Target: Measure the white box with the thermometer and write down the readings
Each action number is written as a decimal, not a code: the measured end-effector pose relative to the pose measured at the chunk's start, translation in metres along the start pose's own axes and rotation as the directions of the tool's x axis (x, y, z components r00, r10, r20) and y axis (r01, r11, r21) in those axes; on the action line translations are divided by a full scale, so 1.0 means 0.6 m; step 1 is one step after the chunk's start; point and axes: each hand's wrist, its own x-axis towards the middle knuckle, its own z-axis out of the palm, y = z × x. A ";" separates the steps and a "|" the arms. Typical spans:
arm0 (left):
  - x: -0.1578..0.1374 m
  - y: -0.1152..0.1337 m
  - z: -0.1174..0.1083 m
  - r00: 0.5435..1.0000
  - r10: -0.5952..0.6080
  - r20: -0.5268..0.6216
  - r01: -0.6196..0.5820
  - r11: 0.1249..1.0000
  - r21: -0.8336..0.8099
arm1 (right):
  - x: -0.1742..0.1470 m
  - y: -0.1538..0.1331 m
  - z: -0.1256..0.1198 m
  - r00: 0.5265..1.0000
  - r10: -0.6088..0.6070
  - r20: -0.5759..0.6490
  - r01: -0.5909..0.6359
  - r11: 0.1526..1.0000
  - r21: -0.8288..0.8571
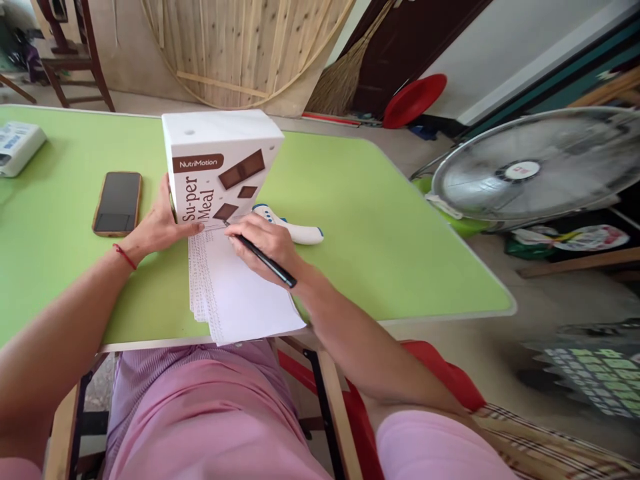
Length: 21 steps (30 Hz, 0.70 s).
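Observation:
A white box (215, 180) marked "NutriMotion Su-per Meal", with brown chocolate pieces printed on it, stands on the table over the far end of some paper sheets (250, 303). My left hand (163, 223) grips the box's lower left side, thumb across the front. In my right hand (265, 241) is a black pen (267, 260), its tip pointing toward the box's lower edge and the top of the paper. Handwriting runs along the left side of the sheets. Just beyond my right hand lies a white and blue infrared thermometer (300, 233), partly hidden by it.
A phone (117, 203) lies left of my left hand on the green table (390, 233). At the far left corner sits a white device (20, 148). Beyond the table's right edge stands a large fan (530, 167). A wooden chair (75, 60) is at the back left.

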 end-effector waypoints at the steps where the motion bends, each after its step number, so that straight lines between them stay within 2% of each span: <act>1: 0.000 -0.003 0.003 1.000 -0.002 -0.024 0.001 0.999 -0.033 | -0.002 -0.003 -0.014 0.998 -0.029 0.058 0.034 0.995 -0.090; 3: -0.001 -0.008 0.006 0.999 0.002 -0.046 -0.005 0.998 -0.069 | -0.009 -0.007 -0.038 0.978 -0.034 0.208 0.084 0.967 -0.239; 6: -0.001 -0.012 0.009 0.999 0.006 -0.040 -0.009 0.997 -0.072 | -0.030 -0.011 -0.055 0.919 0.009 0.394 0.151 0.915 -0.374; 9: -0.001 -0.013 0.013 0.998 0.005 -0.061 -0.009 0.998 -0.066 | -0.061 -0.012 -0.053 0.887 0.027 0.462 0.200 0.877 -0.437; 14: 0.000 -0.017 0.019 0.994 0.037 -0.104 -0.053 0.988 -0.148 | -0.114 -0.014 -0.052 0.928 0.048 0.370 0.148 0.864 -0.482; 18: 0.001 -0.016 0.023 0.992 -0.006 -0.129 -0.014 0.989 -0.150 | -0.146 -0.027 -0.048 0.967 0.045 0.250 0.061 0.915 -0.398; 21: 0.000 -0.012 0.021 0.987 -0.086 -0.138 0.065 0.987 -0.149 | -0.162 -0.030 -0.032 0.988 0.076 0.133 -0.025 0.937 -0.348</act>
